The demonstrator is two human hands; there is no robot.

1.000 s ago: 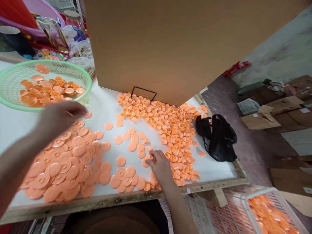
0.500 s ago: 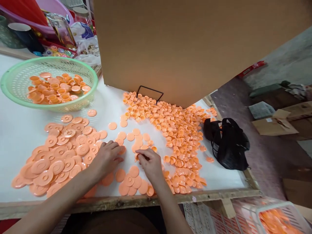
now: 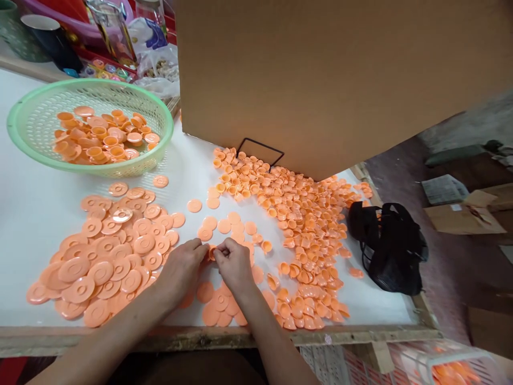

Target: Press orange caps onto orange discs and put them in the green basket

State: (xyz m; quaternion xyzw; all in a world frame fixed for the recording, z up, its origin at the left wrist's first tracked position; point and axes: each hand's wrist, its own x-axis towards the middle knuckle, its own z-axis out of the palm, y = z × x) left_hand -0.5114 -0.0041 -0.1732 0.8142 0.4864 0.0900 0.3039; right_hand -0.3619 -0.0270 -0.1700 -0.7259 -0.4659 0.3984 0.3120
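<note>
My left hand (image 3: 185, 267) is closed, with its fingertips at a small orange plastic toy cup (image 3: 212, 253). The saucer that lay in these fingers in the earlier frame is mostly hidden behind them. From the other side, the thumb and fingers of my right hand (image 3: 233, 263) pinch the cup. Flat orange toy saucers (image 3: 144, 243) form a heap left of my left hand. More discs (image 3: 218, 302) lie below and above my hands. A large spread of small orange cups (image 3: 304, 230) covers the table to the right.
A green mesh basket (image 3: 24, 141) at the back left holds cups and saucers. A big cardboard box (image 3: 320, 80) stands behind the cups, near a black wire frame (image 3: 260, 143). A black bag (image 3: 395, 251) lies at the right edge. Below sits a crate (image 3: 481, 358) of orange pieces.
My hands have come together, the right one moving left with the cup to meet the left hand's fingertips. The whole view has shifted slightly, moving the scene to the right.
</note>
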